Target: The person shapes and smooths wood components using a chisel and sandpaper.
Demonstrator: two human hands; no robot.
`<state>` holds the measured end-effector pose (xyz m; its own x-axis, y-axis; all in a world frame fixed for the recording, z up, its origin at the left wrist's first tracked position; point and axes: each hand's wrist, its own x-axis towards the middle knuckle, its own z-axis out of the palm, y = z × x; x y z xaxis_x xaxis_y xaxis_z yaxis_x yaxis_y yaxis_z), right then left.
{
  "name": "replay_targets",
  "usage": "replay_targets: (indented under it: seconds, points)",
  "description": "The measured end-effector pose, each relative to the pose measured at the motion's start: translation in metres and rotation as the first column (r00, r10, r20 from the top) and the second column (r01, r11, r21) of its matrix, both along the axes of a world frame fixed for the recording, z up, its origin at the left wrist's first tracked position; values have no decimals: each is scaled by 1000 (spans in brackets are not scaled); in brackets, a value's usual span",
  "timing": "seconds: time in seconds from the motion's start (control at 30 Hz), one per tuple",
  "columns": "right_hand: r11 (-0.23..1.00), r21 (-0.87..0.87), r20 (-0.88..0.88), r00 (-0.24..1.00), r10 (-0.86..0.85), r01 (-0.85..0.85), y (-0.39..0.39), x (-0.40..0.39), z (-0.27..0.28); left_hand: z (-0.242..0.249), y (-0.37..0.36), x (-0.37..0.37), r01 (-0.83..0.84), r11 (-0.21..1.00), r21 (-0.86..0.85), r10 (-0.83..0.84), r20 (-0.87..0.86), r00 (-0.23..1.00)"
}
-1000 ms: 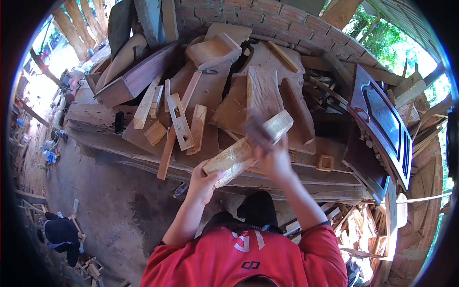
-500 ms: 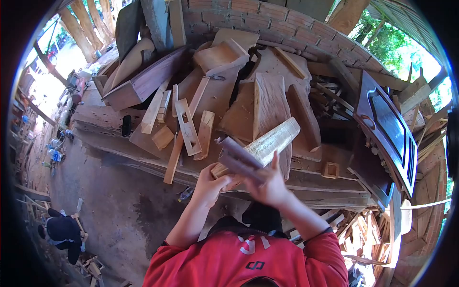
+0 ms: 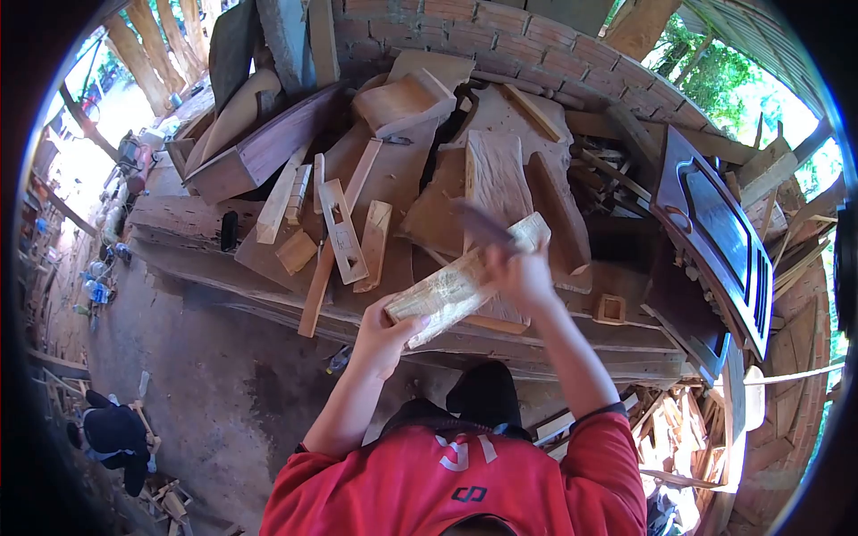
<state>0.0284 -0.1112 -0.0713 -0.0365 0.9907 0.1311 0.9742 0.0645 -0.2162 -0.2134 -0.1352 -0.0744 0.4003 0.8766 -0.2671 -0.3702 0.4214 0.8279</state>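
My left hand (image 3: pixel 382 339) grips the near left end of a pale, rough-faced wooden block (image 3: pixel 440 297), thumb on top. The block slants up to the right in front of the bench edge. At its far end, my right hand (image 3: pixel 520 275) is closed on a dark brown folded strip (image 3: pixel 485 225), blurred by motion, which lies across the block's upper face. Its exact kind I cannot tell. Behind the block, a wide wavy-grained board (image 3: pixel 494 174) lies on the workbench. Just left of it are a slotted wood piece (image 3: pixel 343 234) and a short wooden offcut (image 3: pixel 374 243).
The rough plank workbench (image 3: pixel 183 223) carries many boards and a shallow wooden tray (image 3: pixel 407 105). A dark panelled door (image 3: pixel 715 241) leans at the right. A small square wooden frame (image 3: pixel 610 309) sits near the front edge. Another person (image 3: pixel 114 436) is low on the floor at far left.
My right hand and the dark strip have slid from the block's near end up toward its far end. My left hand keeps hold; the view has shifted slightly.
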Motion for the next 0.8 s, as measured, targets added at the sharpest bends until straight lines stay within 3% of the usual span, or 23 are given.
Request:
replay_targets:
  seconds: [0.03,0.07,0.13,0.2,0.23,0.3,0.33,0.37,0.4,0.43,0.47,0.5,0.53,0.6,0.67,0.7,0.73,0.8]
  points:
    - [977,31,24,977,-212,212,16,26,-15,-1,-2,2,-22,999,26,22,30,999]
    - [949,100,-40,955,-296,298,24,47,-27,-1,-3,4,-44,998,52,41,59,997]
    - [943,161,-80,957,-280,290,25,52,-8,2,-3,4,-27,995,92,23,39,999]
    - [946,290,-144,984,-107,146,26,44,5,19,-6,2,-19,987,162,20,-4,1000]
    - [957,265,-85,992,-95,115,30,41,8,27,-5,-1,23,972,234,-8,-62,998]
    - [968,219,-371,928,-31,119,22,13,34,43,-9,0,8,944,331,40,-137,990]
    - [991,59,-508,858,-76,123,13,-7,50,50,-8,2,-7,903,429,101,-197,975]
    - [999,18,-575,818,-18,35,6,-20,46,52,-8,0,6,862,507,146,-258,955]
    - [911,388,-421,852,311,-141,-4,-36,44,55,-9,0,8,857,515,143,-254,957]
    - [901,370,-566,715,411,-226,-15,-51,58,58,-10,1,-4,823,567,186,-263,947]
    - [876,352,-518,712,475,-329,-25,-56,65,59,-11,0,-12,788,615,228,-273,935]
    - [838,424,-480,700,529,-344,-30,-59,68,57,-11,-1,25,707,707,263,-295,919]
    - [794,492,-437,687,581,-358,-33,-60,69,58,-10,-1,31,708,706,258,-298,919]
    - [825,530,-477,734,483,-198,-20,-45,44,64,-9,-2,97,620,779,314,-359,879]
    - [946,307,-710,687,154,105,1,-14,19,64,-8,-4,87,683,725,272,-364,891]
    - [964,152,-530,841,-108,220,16,14,-5,65,-6,-4,158,608,778,271,-390,880]
    - [958,71,-419,880,-222,276,23,28,-2,66,-6,-5,230,527,818,272,-419,866]
    - [945,327,-59,998,8,11,20,26,-10,67,-8,-2,252,480,840,301,-427,853]
